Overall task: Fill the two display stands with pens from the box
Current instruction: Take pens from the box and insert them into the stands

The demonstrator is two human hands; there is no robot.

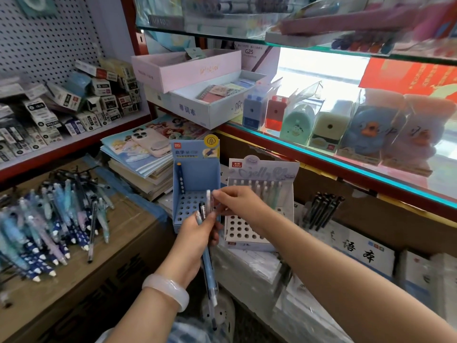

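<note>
The blue display stand (195,169) carries a red "deli" logo on its header card. The white display stand (262,169) shows a red "LANTU" tag and the script word "Jelly". A white card (249,54) behind the pink box (188,68) reads "G25".

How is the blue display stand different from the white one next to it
The blue display stand is narrower and taller-walled; the white display stand is wider and lower. The blue one holds just one pen, leaning in its back left corner, while the white one has a row of pens filling its back. The blue stand's header is plain blue with a yellow tab; the white stand's is pale lilac with script lettering. Both have perforated bases with many empty holes.
</note>
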